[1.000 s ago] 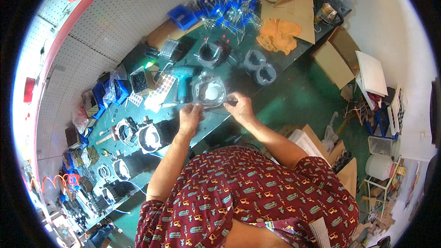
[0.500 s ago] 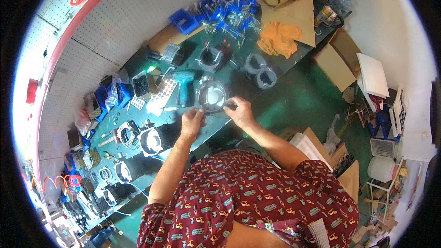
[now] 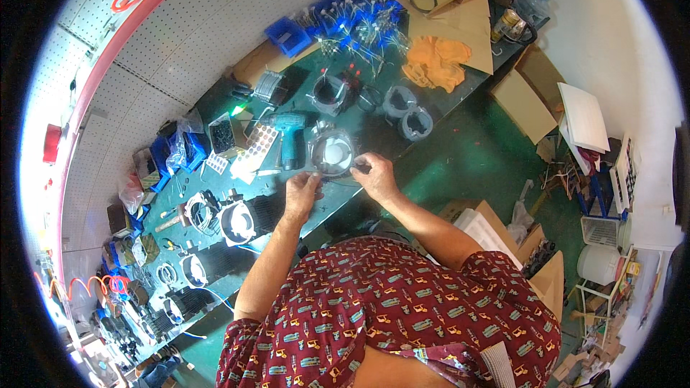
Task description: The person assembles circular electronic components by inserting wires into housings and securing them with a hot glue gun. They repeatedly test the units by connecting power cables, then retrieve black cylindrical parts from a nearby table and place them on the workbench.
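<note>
A round grey housing with a white disc [image 3: 335, 153] in its middle stands on the green bench, in front of me. My left hand [image 3: 302, 192] is at its near left side, thumb and fingers pinched together. At its near right edge my right hand [image 3: 376, 175] is also closed, with the fingertips curled in. A thin dark line seems to run between the two hands along the bench edge; what the fingertips hold is too small to make out. Just left of the housing lies a teal power drill [image 3: 289, 138].
Grey ring parts [image 3: 415, 123] and an open round housing [image 3: 329, 93] lie farther back. Motor units with white rings [image 3: 237, 222] line the bench at left. Behind are a blue bin [image 3: 287, 34], wire bundles, an orange glove [image 3: 437, 61] and cardboard [image 3: 453, 36]. A sticker sheet [image 3: 256, 147] lies beside the drill.
</note>
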The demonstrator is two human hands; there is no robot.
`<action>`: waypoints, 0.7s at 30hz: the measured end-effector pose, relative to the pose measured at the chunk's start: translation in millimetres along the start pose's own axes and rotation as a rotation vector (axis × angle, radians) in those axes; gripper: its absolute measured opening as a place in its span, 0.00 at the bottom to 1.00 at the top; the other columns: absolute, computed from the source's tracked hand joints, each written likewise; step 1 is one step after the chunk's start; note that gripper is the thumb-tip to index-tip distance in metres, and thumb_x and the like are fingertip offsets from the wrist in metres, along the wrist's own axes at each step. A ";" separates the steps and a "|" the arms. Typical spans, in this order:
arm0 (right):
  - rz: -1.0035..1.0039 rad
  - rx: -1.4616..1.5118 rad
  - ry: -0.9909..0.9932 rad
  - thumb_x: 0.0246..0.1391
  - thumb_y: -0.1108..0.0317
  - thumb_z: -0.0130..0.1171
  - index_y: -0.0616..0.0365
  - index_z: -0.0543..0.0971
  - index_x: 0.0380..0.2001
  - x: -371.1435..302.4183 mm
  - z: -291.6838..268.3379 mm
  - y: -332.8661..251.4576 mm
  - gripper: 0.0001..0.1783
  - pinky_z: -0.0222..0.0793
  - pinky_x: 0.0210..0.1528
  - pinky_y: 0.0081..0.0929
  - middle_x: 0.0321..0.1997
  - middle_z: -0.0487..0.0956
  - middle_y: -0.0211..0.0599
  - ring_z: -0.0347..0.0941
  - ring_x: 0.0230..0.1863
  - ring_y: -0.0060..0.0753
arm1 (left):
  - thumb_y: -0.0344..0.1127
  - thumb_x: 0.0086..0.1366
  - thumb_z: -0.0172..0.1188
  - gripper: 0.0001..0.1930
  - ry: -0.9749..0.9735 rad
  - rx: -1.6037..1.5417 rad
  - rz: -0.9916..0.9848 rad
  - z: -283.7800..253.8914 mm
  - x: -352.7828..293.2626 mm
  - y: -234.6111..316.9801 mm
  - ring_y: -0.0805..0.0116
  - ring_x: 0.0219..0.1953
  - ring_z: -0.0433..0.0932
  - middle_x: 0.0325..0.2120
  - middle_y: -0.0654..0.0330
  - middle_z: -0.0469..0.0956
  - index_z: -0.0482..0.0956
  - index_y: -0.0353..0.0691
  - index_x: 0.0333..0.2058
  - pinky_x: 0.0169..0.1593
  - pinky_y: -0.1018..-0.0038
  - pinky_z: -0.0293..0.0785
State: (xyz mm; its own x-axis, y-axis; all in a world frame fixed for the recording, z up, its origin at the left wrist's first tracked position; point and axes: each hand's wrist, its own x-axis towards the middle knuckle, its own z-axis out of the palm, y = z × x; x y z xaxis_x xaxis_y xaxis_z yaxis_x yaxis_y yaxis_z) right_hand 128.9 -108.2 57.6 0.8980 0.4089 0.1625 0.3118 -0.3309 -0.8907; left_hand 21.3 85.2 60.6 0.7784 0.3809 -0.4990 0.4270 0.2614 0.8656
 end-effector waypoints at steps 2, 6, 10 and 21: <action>-0.025 -0.005 0.013 0.44 0.72 0.71 0.63 0.82 0.32 -0.1 1.1 0.6 0.11 0.75 0.35 0.34 0.33 0.83 0.45 0.81 0.33 0.42 | 0.38 0.69 0.60 0.12 0.010 0.016 0.011 0.0 0.9 -1.0 0.73 0.27 0.76 0.26 0.61 0.78 0.79 0.31 0.34 0.29 0.76 0.79; -0.039 -0.013 0.025 0.44 0.73 0.71 0.63 0.82 0.31 -0.6 1.9 -0.3 0.10 0.75 0.35 0.34 0.32 0.83 0.45 0.81 0.33 0.42 | 0.34 0.68 0.61 0.09 0.045 0.077 0.046 1.7 0.0 -0.2 0.78 0.24 0.74 0.24 0.64 0.77 0.78 0.33 0.34 0.27 0.78 0.78; -0.005 -0.019 0.013 0.43 0.73 0.71 0.63 0.82 0.31 0.6 1.2 0.5 0.10 0.75 0.35 0.34 0.33 0.83 0.45 0.81 0.33 0.43 | 0.33 0.66 0.63 0.09 0.103 0.032 0.076 5.9 1.0 -1.5 0.77 0.23 0.75 0.24 0.62 0.78 0.77 0.31 0.36 0.26 0.77 0.79; 0.024 -0.003 -0.034 0.46 0.70 0.71 0.62 0.84 0.35 11.0 -6.0 8.6 0.12 0.76 0.37 0.28 0.33 0.85 0.41 0.81 0.33 0.30 | 0.35 0.62 0.67 0.12 0.246 0.107 0.175 22.8 18.5 -12.3 0.76 0.17 0.73 0.20 0.60 0.78 0.78 0.31 0.35 0.19 0.76 0.71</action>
State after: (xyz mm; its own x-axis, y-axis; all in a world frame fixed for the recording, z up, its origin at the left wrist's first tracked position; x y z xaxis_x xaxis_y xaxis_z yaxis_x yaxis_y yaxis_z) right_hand 143.4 -111.7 54.3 0.8943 0.4291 0.1268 0.2914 -0.3435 -0.8928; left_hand 41.0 68.9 41.7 0.7151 0.6182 -0.3261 0.3529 0.0834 0.9319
